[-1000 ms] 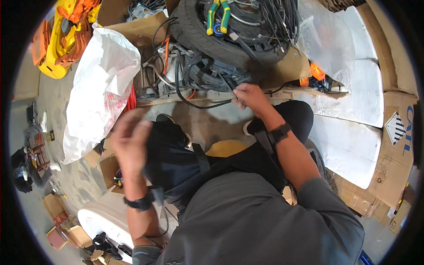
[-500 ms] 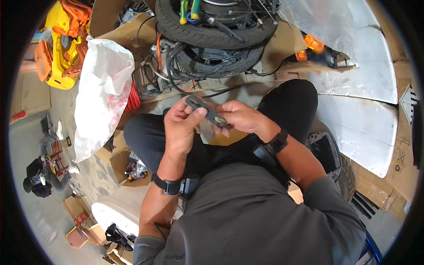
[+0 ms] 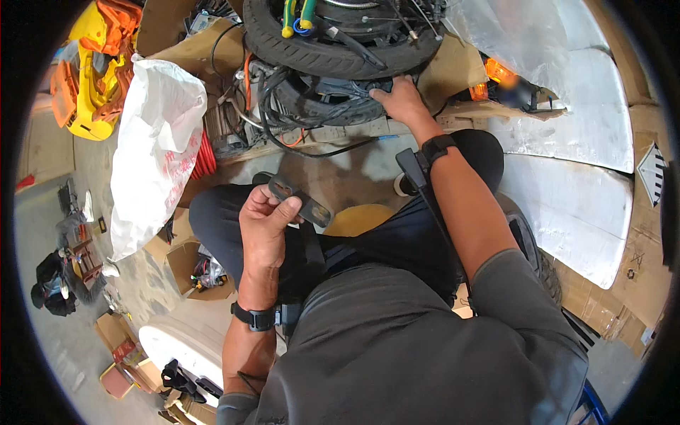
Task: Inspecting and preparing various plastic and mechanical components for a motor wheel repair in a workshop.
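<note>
At the far left, yellow and orange plastic parts (image 3: 92, 117) lie heaped beside a tall, crumpled white bag (image 3: 159, 127), which carries red printing on its lower half; its contents are hidden. Just right of the bag shows a red coil (image 3: 203, 157). Below, an open cardboard box (image 3: 183, 265) holds small dark and pale pieces, too jumbled to tell apart; another open box (image 3: 159, 28), above the bag, has metallic bits in it. The left hand (image 3: 262, 228) is raised over the left thigh, wrist upright, its thumb pressed toward curled fingers and pinching a flat, dark, elongated part (image 3: 304, 202) with an opening toward each end. That part slants down to the right, clear of the thigh. The right hand (image 3: 405, 103), at the end of an outstretched forearm, reaches to the edge of two stacked tyres (image 3: 283, 53), beside a dark bundle (image 3: 347, 89); its thumb points left, but its fingertips are hidden, so I cannot tell whether it grips anything. Farther right are an orange lamp (image 3: 499, 73), white blocks (image 3: 567, 205) and a brown carton (image 3: 641, 248) bearing a black-and-white striped diamond label (image 3: 650, 175).
</note>
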A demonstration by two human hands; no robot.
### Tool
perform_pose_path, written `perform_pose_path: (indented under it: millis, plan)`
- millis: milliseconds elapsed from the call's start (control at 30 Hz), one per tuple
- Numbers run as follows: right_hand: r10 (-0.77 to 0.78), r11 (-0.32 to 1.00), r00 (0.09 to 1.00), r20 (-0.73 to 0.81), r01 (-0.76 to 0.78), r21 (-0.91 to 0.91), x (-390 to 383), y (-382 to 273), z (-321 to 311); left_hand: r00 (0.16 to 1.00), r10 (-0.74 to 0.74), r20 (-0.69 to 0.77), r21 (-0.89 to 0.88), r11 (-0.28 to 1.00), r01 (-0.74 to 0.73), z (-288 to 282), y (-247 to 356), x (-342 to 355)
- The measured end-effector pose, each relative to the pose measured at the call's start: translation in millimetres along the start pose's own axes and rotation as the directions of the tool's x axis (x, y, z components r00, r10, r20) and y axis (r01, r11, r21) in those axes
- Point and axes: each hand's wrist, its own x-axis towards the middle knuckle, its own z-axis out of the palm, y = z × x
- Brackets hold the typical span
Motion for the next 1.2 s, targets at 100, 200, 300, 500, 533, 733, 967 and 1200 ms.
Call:
perform_pose_path:
  millis: [100,200,300,500,533,733,967,1200]
  plan:
    - [-0.078,0.993,0.981,-0.178,0.093,0.079,2,0,11,1.0,0.007,-0.004,0.062,0.998,-0.007,0,2,-5]
    - [-0.082,0.969,0.976,-0.202,0.125,0.212,16,14,13,0.999,-0.017,-0.041,0.057,0.998,0.019,0,4,-7]
    - [-0.161,0.897,0.97,-0.182,0.221,0.384,20,10,9,0.999,-0.005,-0.042,0.042,0.999,0.007,-5,3,-6]
    - [0.133,0.774,0.99,0.048,-0.134,0.619,19,19,11,0.999,-0.02,-0.034,0.016,1.0,0.02,-1,-1,-4]
    - [0.134,0.774,0.99,0.048,-0.135,0.619,18,15,8,0.999,-0.011,-0.038,0.016,1.0,0.011,-1,0,-4]
    - [0.216,0.526,0.957,0.194,-0.282,0.803,1,7,-8,0.997,-0.019,-0.074,-0.025,1.0,0.017,-3,1,-2]
    - [0.268,0.679,0.963,0.036,-0.215,0.702,5,35,15,0.997,-0.025,-0.071,-0.02,1.0,0.024,0,-5,-3]
    - [0.296,0.649,0.953,0.059,-0.246,0.72,-12,23,-13,0.996,-0.001,-0.093,-0.029,1.0,-0.002,-2,2,-4]
